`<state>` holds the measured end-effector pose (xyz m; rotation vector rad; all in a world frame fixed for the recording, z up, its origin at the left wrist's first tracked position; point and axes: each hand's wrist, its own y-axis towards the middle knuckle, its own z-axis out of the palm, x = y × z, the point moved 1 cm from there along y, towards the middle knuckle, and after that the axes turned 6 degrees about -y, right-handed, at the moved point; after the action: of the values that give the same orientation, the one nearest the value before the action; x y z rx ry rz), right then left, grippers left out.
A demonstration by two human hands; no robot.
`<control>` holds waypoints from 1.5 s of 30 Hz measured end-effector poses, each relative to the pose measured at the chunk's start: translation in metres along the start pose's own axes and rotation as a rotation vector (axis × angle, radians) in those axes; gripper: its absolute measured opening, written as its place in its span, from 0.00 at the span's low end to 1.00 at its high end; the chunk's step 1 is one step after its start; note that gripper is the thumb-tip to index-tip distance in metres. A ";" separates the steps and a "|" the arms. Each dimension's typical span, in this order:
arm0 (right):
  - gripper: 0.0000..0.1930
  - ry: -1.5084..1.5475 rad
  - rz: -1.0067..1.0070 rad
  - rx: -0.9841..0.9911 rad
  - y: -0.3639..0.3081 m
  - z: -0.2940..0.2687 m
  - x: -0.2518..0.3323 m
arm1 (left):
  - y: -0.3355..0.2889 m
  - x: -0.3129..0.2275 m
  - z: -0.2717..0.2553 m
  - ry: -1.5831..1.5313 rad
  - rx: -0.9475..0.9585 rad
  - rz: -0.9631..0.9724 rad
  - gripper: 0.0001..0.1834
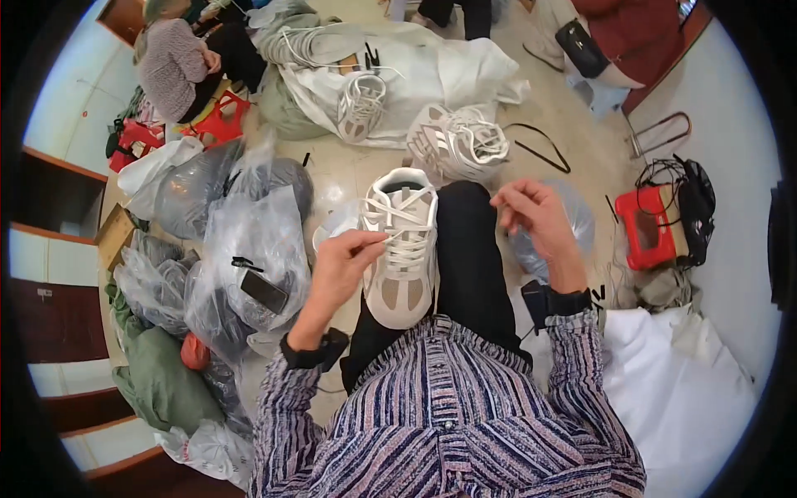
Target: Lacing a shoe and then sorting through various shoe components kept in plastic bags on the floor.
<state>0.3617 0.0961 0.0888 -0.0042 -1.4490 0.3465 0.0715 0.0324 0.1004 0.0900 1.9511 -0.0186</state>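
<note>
A beige and white sneaker (pixel 402 278) rests on my lap over my left thigh, toe toward me. Its white shoelace (pixel 405 249) criss-crosses the tongue, with loose loops near the collar. The thumb and forefinger of my left hand (pixel 342 264) pinch the shoelace at the shoe's left side. My right hand (pixel 538 217) hangs in the air beyond my right knee, apart from the shoe. Its fingers are loosely bent and apart, and I see nothing in them. More similar sneakers lie ahead: one (pixel 362 106) on a white sack, others (pixel 457 143) bunched just beyond my knees.
Clear plastic bags (pixel 249 224) are heaped at my left, with a phone (pixel 264 290) on top. A white sack (pixel 448 62) lies ahead. At the right are a red box-like object (pixel 645 226), a black strap (pixel 540 143) and white cloth (pixel 664 382). A person (pixel 172 66) sits far left.
</note>
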 end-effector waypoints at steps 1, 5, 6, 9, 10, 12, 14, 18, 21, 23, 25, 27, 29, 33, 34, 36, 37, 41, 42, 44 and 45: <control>0.08 0.040 0.006 0.036 0.002 0.006 -0.009 | 0.002 0.008 0.010 0.007 -0.012 -0.056 0.09; 0.07 0.088 0.052 0.061 -0.008 0.016 -0.036 | 0.006 0.024 0.020 0.257 -0.053 0.090 0.07; 0.08 0.089 0.066 0.061 -0.011 0.019 -0.038 | 0.005 0.022 0.022 0.259 -0.039 0.089 0.07; 0.08 0.107 0.065 0.076 -0.016 0.025 -0.045 | 0.001 0.013 0.026 0.473 -0.069 0.137 0.05; 0.08 0.114 0.067 0.073 -0.018 0.027 -0.048 | -0.001 0.012 0.028 0.558 -0.063 0.176 0.05; 0.08 0.105 0.084 0.093 -0.020 0.031 -0.053 | -0.004 0.013 0.029 0.645 -0.053 0.215 0.04; 0.08 0.112 0.084 0.101 -0.021 0.034 -0.055 | -0.006 0.015 0.029 0.719 -0.082 0.266 0.04; 0.09 0.108 0.089 0.118 -0.019 0.038 -0.055 | -0.001 0.016 0.030 0.763 -0.093 0.263 0.04; 0.08 0.089 0.076 0.126 -0.014 0.040 -0.052 | 0.007 0.017 0.030 0.754 -0.071 0.289 0.04; 0.08 0.100 0.064 0.118 -0.014 0.039 -0.046 | 0.015 0.014 0.033 0.817 -0.004 0.355 0.04; 0.08 0.113 0.043 0.119 -0.013 0.040 -0.042 | 0.019 0.014 0.029 0.775 0.034 0.358 0.04; 0.08 0.058 0.027 0.107 -0.021 0.038 -0.034 | 0.024 0.018 0.025 0.640 0.130 0.329 0.05; 0.09 0.064 0.031 0.107 -0.027 0.039 -0.034 | 0.031 0.042 0.018 0.417 0.236 0.297 0.08; 0.08 0.097 0.113 0.199 -0.015 0.055 -0.068 | 0.022 0.052 0.017 -0.104 0.281 0.038 0.04; 0.08 0.072 0.094 0.199 -0.017 0.062 -0.069 | 0.020 0.046 0.020 -0.111 0.287 0.061 0.04; 0.08 0.002 0.085 0.212 -0.019 0.076 -0.069 | 0.012 0.037 0.027 0.109 0.181 0.060 0.04; 0.08 0.001 0.089 0.215 -0.018 0.079 -0.068 | 0.009 0.033 0.029 0.107 0.178 0.056 0.04; 0.08 -0.128 0.000 0.249 -0.017 0.083 -0.070 | 0.000 0.030 0.027 0.464 0.028 0.241 0.05; 0.07 -0.097 0.057 0.230 -0.016 0.079 -0.073 | 0.001 0.024 0.028 0.451 -0.014 0.259 0.05; 0.07 -0.089 0.057 0.197 -0.018 0.076 -0.068 | 0.006 0.023 0.031 0.481 -0.021 0.218 0.04; 0.06 -0.092 0.035 0.182 -0.019 0.075 -0.067 | 0.005 0.019 0.031 0.491 -0.013 0.186 0.04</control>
<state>0.2880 0.0468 0.0377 0.1346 -1.5055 0.5118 0.0938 0.0364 0.0713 0.2896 2.4245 0.1518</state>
